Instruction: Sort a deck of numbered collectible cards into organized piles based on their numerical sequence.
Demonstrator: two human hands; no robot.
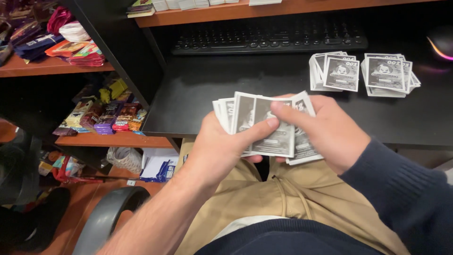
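The left hand point(219, 151) had its fingers clamped on a fanned stack of black-and-white printed paper cards point(266, 125), thumb pressed across the front card. The right hand point(325, 130), in a dark blue knit sleeve, gripped the same fan from the other side, its fingers closed over the top edge. The fan was held above the person's lap in tan trousers point(306, 198), just in front of the black tabletop point(212, 89). On that tabletop, well apart from the hands, lay two loose piles of similar cards point(363, 73) side by side. Behind them sat a black keyboard point(269, 38). To the left, wooden shelves point(113, 139) carried colourful snack packets.
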